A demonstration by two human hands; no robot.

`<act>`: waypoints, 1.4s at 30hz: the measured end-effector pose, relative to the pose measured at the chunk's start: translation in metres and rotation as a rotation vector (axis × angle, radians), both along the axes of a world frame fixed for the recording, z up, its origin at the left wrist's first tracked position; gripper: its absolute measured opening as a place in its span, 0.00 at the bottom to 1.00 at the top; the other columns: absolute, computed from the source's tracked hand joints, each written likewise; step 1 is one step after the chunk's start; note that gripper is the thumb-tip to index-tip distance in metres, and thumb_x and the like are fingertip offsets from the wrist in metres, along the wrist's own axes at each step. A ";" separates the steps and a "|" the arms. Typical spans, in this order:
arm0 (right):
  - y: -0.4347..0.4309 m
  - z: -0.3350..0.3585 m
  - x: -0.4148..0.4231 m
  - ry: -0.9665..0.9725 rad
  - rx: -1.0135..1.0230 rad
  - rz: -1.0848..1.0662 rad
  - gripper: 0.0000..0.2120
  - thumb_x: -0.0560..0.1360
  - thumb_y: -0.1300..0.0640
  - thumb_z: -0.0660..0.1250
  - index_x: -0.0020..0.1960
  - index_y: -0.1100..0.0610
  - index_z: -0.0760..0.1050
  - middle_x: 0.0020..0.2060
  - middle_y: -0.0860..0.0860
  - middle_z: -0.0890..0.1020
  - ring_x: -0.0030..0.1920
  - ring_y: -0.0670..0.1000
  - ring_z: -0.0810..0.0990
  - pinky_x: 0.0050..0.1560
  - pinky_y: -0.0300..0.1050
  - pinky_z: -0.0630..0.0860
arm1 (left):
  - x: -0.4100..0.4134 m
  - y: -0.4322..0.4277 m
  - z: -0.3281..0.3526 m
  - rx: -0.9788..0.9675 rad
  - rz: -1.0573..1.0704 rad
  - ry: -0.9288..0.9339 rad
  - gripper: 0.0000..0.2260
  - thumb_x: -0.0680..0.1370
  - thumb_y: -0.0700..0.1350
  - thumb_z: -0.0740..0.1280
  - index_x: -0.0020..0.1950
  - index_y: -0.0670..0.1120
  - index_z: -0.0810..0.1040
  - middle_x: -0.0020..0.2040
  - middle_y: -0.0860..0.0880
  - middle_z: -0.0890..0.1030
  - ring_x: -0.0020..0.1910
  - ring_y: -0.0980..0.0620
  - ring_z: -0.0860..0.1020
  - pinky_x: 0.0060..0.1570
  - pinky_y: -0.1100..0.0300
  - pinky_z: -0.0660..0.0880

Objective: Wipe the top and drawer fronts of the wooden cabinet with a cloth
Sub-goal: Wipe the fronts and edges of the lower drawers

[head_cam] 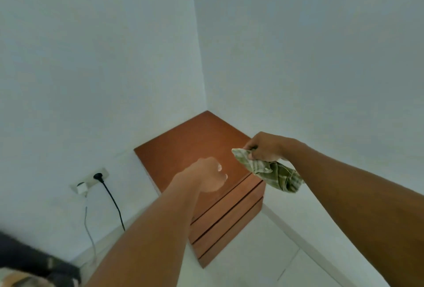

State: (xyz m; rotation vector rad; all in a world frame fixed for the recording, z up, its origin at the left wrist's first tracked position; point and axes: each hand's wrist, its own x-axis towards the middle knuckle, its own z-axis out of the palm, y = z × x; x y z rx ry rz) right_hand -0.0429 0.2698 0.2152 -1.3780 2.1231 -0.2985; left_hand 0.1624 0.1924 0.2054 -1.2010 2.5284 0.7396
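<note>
A reddish-brown wooden cabinet stands in the corner of two white walls, its bare top facing me and three drawer fronts on its right-hand face. My right hand hovers above the cabinet's right edge, gripping a crumpled green checked cloth that hangs down below the fist. My left hand is held over the front part of the top, fingers curled into a loose fist with nothing in it. Neither hand touches the wood.
On the left wall a socket strip carries a black plug with a black cable and a white adapter with a thin grey wire. Dark and patterned fabric fills the bottom-left corner. White floor tiles lie in front of the drawers.
</note>
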 end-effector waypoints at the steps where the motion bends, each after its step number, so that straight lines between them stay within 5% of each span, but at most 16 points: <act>1: 0.003 0.018 -0.002 -0.026 0.008 -0.009 0.12 0.79 0.59 0.67 0.58 0.46 0.83 0.50 0.49 0.84 0.51 0.52 0.82 0.54 0.50 0.80 | -0.003 0.004 0.018 0.011 0.002 -0.007 0.24 0.81 0.56 0.62 0.76 0.50 0.70 0.73 0.48 0.74 0.71 0.45 0.72 0.71 0.45 0.68; 9: 0.031 0.091 -0.029 -0.185 0.058 -0.025 0.13 0.79 0.61 0.67 0.60 0.51 0.83 0.52 0.52 0.85 0.54 0.54 0.83 0.57 0.51 0.80 | -0.024 0.030 0.082 0.091 0.044 -0.098 0.26 0.81 0.59 0.60 0.77 0.50 0.68 0.75 0.48 0.71 0.74 0.44 0.69 0.72 0.41 0.66; 13: 0.020 0.079 -0.049 -0.222 0.105 -0.026 0.12 0.79 0.61 0.67 0.59 0.52 0.83 0.50 0.53 0.84 0.52 0.54 0.83 0.50 0.47 0.81 | -0.038 0.021 0.082 0.114 0.076 -0.126 0.27 0.81 0.58 0.60 0.78 0.49 0.67 0.76 0.47 0.70 0.74 0.43 0.68 0.72 0.43 0.65; 21: -0.051 0.007 -0.083 -0.249 0.250 0.003 0.13 0.79 0.63 0.65 0.59 0.52 0.83 0.51 0.55 0.84 0.52 0.55 0.83 0.52 0.50 0.82 | -0.066 -0.044 0.034 0.205 0.088 -0.174 0.26 0.82 0.55 0.61 0.78 0.46 0.67 0.76 0.45 0.70 0.74 0.43 0.69 0.71 0.46 0.66; 25: -0.096 -0.035 -0.104 -0.182 0.322 0.075 0.14 0.79 0.63 0.64 0.59 0.52 0.83 0.48 0.53 0.84 0.52 0.56 0.83 0.50 0.49 0.82 | -0.088 -0.089 -0.003 0.253 0.108 -0.181 0.24 0.83 0.52 0.59 0.77 0.43 0.68 0.74 0.43 0.72 0.72 0.42 0.71 0.70 0.46 0.69; 28: -0.126 -0.055 -0.121 -0.083 0.322 0.143 0.15 0.79 0.63 0.61 0.59 0.53 0.83 0.56 0.54 0.84 0.56 0.57 0.82 0.56 0.52 0.80 | -0.108 -0.108 -0.018 0.286 0.097 -0.205 0.23 0.83 0.51 0.59 0.76 0.44 0.68 0.74 0.43 0.72 0.72 0.42 0.71 0.70 0.44 0.69; 30: -0.148 -0.067 -0.134 0.015 0.269 0.169 0.14 0.80 0.62 0.59 0.55 0.52 0.83 0.57 0.54 0.84 0.53 0.56 0.83 0.51 0.48 0.80 | -0.123 -0.122 -0.023 0.291 0.089 -0.185 0.23 0.83 0.50 0.58 0.77 0.45 0.68 0.74 0.43 0.72 0.72 0.42 0.71 0.71 0.46 0.68; 35: -0.191 -0.084 -0.159 0.180 0.155 0.196 0.15 0.83 0.59 0.59 0.64 0.49 0.78 0.51 0.54 0.83 0.42 0.51 0.79 0.41 0.41 0.73 | -0.152 -0.147 -0.028 0.288 0.117 -0.104 0.23 0.82 0.51 0.59 0.77 0.45 0.68 0.74 0.44 0.72 0.72 0.42 0.71 0.70 0.47 0.69; 39: -0.193 -0.102 -0.156 0.139 0.410 0.284 0.13 0.80 0.63 0.56 0.62 0.57 0.74 0.40 0.46 0.76 0.37 0.46 0.77 0.36 0.37 0.70 | -0.155 -0.151 -0.035 0.322 0.150 -0.158 0.25 0.82 0.52 0.59 0.78 0.46 0.66 0.76 0.45 0.69 0.74 0.42 0.69 0.72 0.46 0.67; 42: -0.183 -0.103 -0.149 0.049 0.446 0.348 0.16 0.79 0.58 0.59 0.65 0.49 0.72 0.55 0.51 0.82 0.51 0.50 0.82 0.43 0.39 0.76 | -0.152 -0.154 -0.032 0.297 0.163 -0.209 0.24 0.82 0.50 0.59 0.78 0.45 0.67 0.76 0.44 0.69 0.74 0.42 0.69 0.71 0.47 0.68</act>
